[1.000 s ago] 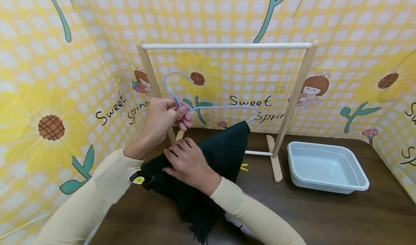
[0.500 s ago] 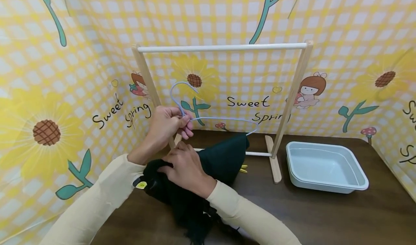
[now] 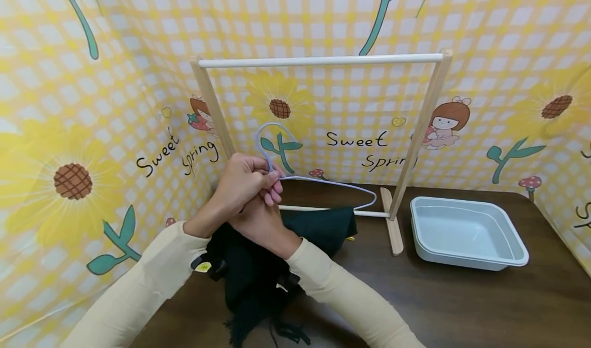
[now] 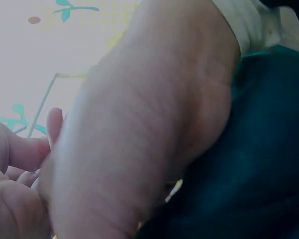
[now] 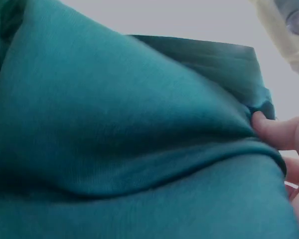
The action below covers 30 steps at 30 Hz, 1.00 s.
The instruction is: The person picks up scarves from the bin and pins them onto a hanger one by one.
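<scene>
A thin pale-blue wire hanger (image 3: 339, 182) is pinched near the base of its hook by my left hand (image 3: 244, 181), its hook pointing up. Over the hanger's lower part drapes a dark green fringed scarf (image 3: 323, 230), which falls toward the table. My right hand (image 3: 260, 222) sits just beneath the left, its fingertips hidden behind it in the head view. In the right wrist view a thumb (image 5: 269, 128) presses into a fold of the scarf, with fingers behind. The left wrist view has the right hand (image 4: 124, 134) large and blurred in front of the scarf.
Behind the hands stands a wooden rack with a white top rail (image 3: 318, 61) and a low crossbar. A light-blue plastic basin (image 3: 466, 263) is on the brown table (image 3: 443, 307) at right. Patterned yellow cloth (image 3: 346, 19) encloses the back and sides.
The hanger and left hand have come lower and slightly right, the hanger's right end tilting down. My right hand has slid up the scarf to under the left hand.
</scene>
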Tool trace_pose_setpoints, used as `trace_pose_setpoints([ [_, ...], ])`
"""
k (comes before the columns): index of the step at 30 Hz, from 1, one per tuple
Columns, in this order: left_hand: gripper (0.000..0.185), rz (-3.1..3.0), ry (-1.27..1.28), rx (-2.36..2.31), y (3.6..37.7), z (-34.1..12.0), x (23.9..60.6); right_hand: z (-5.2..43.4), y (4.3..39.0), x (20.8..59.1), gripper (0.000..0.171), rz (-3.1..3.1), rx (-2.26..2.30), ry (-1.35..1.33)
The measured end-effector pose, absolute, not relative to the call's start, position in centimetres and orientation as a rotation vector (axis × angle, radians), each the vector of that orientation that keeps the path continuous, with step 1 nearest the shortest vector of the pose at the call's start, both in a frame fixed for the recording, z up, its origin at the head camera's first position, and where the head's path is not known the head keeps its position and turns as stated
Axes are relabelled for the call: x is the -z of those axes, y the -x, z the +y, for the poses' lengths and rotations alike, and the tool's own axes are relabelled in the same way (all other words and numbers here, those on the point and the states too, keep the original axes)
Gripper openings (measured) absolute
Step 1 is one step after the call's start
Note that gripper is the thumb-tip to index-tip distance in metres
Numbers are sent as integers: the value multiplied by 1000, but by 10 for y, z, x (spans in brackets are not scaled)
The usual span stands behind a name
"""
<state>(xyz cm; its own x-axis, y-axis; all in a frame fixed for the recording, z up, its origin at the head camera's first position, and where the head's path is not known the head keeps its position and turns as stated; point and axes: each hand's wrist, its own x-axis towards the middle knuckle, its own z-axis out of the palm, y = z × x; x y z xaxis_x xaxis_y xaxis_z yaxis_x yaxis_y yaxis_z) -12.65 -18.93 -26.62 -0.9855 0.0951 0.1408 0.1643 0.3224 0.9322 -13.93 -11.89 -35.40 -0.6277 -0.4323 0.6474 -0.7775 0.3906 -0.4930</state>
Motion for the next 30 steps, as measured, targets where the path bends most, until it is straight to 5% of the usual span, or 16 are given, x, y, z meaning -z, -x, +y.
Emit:
trace_pose_setpoints([
  [12,19,-2432,311,1692,129,-198,263,-85,127,380,13,-2018,-837,-1229],
  [18,21,-2439,329,1526,126,-210,245,-32,114,403,14,-1830,-917,-1097],
  [30,23,-2420,317,1460,125,-229,231,23,150,447,26,-2268,-1478,-585],
])
